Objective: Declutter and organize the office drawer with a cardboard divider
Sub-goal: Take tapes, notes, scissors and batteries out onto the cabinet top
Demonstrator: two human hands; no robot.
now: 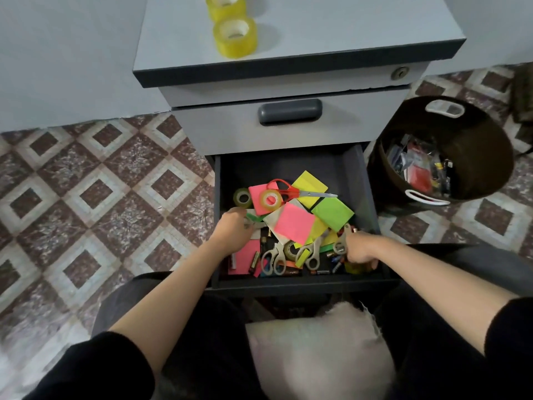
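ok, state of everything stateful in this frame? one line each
bottom drawer: pulled open, cluttered
upper drawer: shut
red-handled scissors: blades closed, lying on sticky notes
basket: upright on the floor, partly filled
left hand: in the drawer, fingers curled on grey-handled scissors
right hand: in the drawer, closed on another grey-handled pair

drawer back strip bare, front heaped (scissors, sticky notes)

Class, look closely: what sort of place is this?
Probably an office or home study: a lockable drawer pedestal, an open drawer of scissors and sticky notes, tape rolls on top.
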